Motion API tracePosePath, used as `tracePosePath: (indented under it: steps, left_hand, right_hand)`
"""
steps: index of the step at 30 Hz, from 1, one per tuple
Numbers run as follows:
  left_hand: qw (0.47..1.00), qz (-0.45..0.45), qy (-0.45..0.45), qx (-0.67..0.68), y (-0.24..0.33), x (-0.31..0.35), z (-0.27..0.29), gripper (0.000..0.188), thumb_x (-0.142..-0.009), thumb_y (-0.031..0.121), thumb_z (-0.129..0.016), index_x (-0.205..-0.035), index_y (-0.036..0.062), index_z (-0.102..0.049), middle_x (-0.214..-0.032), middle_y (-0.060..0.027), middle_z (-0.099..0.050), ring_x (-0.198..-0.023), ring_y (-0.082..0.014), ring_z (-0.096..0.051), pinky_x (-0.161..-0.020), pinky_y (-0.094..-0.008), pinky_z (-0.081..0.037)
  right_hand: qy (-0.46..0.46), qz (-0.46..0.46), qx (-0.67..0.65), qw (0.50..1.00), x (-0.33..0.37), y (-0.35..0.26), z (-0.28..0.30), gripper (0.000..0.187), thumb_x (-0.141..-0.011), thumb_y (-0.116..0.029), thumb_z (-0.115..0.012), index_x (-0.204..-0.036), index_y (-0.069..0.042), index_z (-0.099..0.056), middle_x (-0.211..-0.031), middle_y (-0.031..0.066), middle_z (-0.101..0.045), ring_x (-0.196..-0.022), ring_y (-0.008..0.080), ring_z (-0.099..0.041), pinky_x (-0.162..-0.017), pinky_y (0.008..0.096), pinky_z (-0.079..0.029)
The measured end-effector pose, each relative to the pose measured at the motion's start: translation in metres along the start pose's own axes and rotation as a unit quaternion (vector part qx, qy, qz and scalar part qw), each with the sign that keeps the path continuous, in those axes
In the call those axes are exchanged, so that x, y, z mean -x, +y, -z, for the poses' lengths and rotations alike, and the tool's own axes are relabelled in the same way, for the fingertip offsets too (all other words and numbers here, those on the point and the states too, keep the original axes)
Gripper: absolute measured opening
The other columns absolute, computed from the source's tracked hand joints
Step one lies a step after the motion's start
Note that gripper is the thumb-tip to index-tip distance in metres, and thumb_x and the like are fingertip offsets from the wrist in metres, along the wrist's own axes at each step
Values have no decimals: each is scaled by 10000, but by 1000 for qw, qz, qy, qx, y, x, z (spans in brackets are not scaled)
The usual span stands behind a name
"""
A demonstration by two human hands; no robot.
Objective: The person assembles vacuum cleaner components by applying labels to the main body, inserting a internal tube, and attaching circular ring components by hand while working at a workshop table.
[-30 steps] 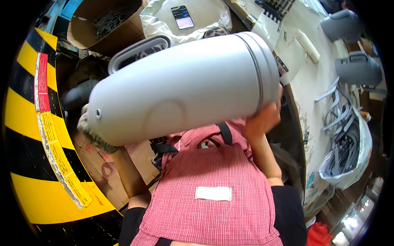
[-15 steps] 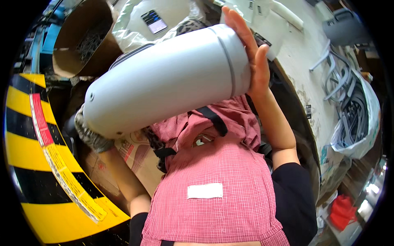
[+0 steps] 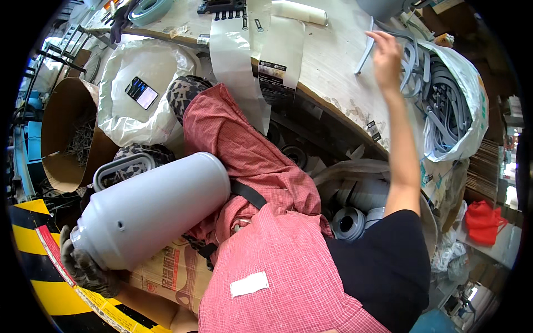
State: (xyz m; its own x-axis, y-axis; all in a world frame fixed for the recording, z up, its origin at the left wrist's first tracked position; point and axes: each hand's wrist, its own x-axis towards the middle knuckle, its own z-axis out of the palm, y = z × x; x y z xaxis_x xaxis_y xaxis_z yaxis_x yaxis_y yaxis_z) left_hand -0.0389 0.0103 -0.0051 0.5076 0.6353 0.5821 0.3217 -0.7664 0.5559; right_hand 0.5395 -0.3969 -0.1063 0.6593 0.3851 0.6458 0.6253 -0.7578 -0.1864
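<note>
A: Looking at the grey tank. Where?

B: Lies across the lap, on the near left. Runs lengthways from near left to far right, rounded end low at the left, flat end up against the pink apron. Carries a grey loop handle along the far side.

A: Held how?

B: Cupped at the rounded end by the gloved left hand, fingers curled up against the curve from underneath. Clearly the nearer hand.

A: And the right hand?

B: Well apart from the tank, stretched to the far right over the table. Bare, fingers loosely spread, gripping nothing. Reaches just beside a thin grey strip; hard to tell whether touching or not.

A: Containers?

B: On the far right, a white plastic bag hanging off the table edge, stuffed with curved grey handles. Under the table, right of the apron, a lined bin with grey round caps. On the far left, an open cardboard box holding a tangle of thin wire pieces. Next to that, another white bag, with a phone lying on top.
</note>
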Motion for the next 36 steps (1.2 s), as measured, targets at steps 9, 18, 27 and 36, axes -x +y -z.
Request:
tracePosePath:
  steps: [9,18,27,36]
  left_hand:
    - [946,176,-30,270,7,30,-54,846,-959,606,-539,-1501,-6,-321,-1565,-202,-392,-1431,-349,-389,-1181,-539,-299]
    - [984,-3,2,179,56,30,-53,884,-833,623,-687,-1464,89,-376,-1401,-189,-525,-1309,-361,-502,-1155,-536,-345]
    - [991,-83,50,93,105,54,-90,900,-746,614,-794,-1405,135,-411,-1296,-155,-598,-1255,-319,-527,-1173,-516,-296]
    - [989,-66,44,127,85,59,-81,841,-693,588,-835,-1310,174,-440,-1298,-166,-579,-1243,-327,-515,-1150,-530,-350]
  right_hand:
    - [-179,196,50,963,-57,129,83,271,-848,-38,-702,-1102,-123,-663,-1403,36,-619,-1362,323,-506,-1166,467,-358]
    - [79,-129,-512,846,-20,-33,71,576,-1021,-50,-481,-1567,-144,-320,-856,-30,-505,-610,43,-427,-508,188,-389]
    - [-307,-111,-915,237,56,-336,39,672,-1030,-75,-519,-1615,-159,-199,-794,50,-540,-518,135,-502,-440,300,-431]
    - [-173,-185,-910,330,81,-378,46,760,-1032,-109,-561,-1631,-160,-95,-719,12,-421,-403,57,-300,-345,231,-275]
